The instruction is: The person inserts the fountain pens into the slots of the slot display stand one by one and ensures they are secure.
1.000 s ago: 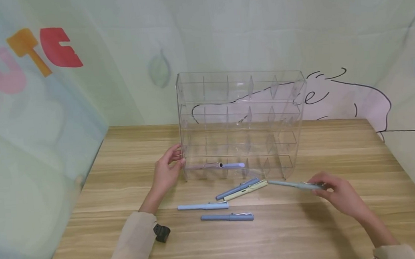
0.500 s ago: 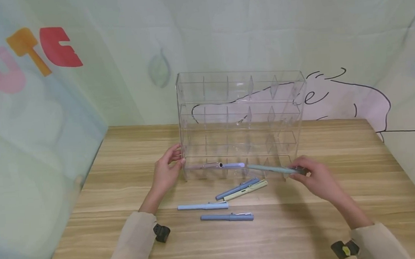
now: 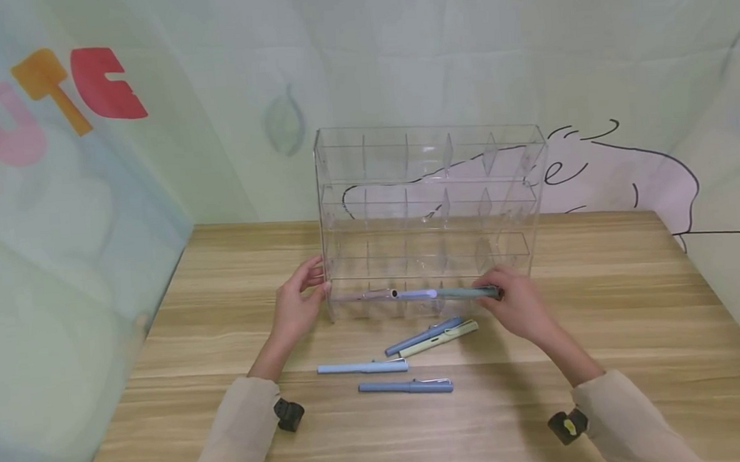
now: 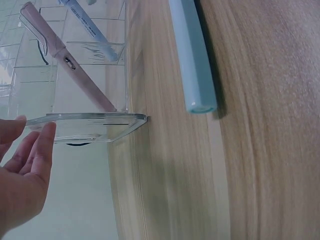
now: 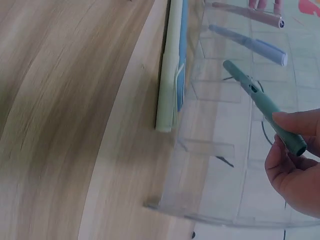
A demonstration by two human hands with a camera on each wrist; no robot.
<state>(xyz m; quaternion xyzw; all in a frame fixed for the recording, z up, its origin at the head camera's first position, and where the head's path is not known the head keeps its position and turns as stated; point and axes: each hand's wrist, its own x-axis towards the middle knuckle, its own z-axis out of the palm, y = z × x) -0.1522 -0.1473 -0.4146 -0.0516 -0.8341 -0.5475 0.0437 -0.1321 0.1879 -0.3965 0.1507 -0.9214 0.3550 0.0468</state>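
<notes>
A clear acrylic rack (image 3: 428,191) with tiered, divided shelves stands on the table. My left hand (image 3: 298,307) holds its left side panel at the lower edge, thumb and fingertips on either side in the left wrist view. My right hand (image 3: 520,310) pinches a teal-green pen (image 5: 267,107) near its cap end, between thumb and fingers. The pen slants over the bottom shelf, to the right of a lilac-blue pen (image 5: 250,44). A dusty-pink pen (image 4: 80,75) leans in the leftmost part of that shelf.
In front of the rack lie a pale green pen (image 3: 438,339) against a blue pen (image 3: 416,339), a light blue pen (image 3: 362,368) and another blue pen (image 3: 405,387). A printed cloth (image 3: 208,128) hangs behind the wooden table (image 3: 249,246).
My right hand has carried the teal-green pen leftward from the table's right side to the rack's bottom shelf. My left hand has stayed at the rack's side.
</notes>
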